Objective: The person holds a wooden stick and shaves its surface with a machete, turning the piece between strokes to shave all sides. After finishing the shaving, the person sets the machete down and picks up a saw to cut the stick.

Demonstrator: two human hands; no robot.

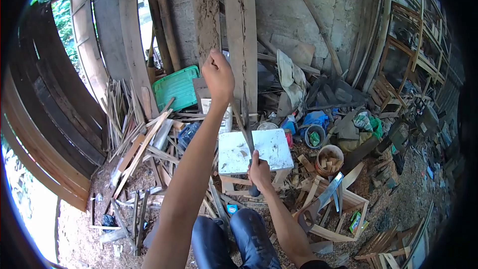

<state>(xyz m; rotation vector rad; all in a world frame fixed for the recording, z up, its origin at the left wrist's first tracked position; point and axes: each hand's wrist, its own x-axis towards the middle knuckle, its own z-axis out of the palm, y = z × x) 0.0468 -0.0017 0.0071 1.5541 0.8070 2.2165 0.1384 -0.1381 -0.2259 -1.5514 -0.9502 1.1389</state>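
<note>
My left hand (218, 75) is raised high at the centre, its fingers curled into a fist; what it holds, if anything, is hidden. Lower down, my right hand (259, 170) is wrapped round a long dark bladed tool (250, 142), its blade pointing up and its handle end below the hand. A thin wooden stick (239, 119) slants from near my left wrist down to the blade. Beneath the tool stands a small table with a worn white top (274, 150).
A saw (326, 194) rests on a wooden frame (354, 198) at the right. Behind it is a bucket of wood pieces (329, 160). Wood strips (144, 144) lie piled at the left, near a green crate (177, 89). Tall planks (240, 35) lean on the wall.
</note>
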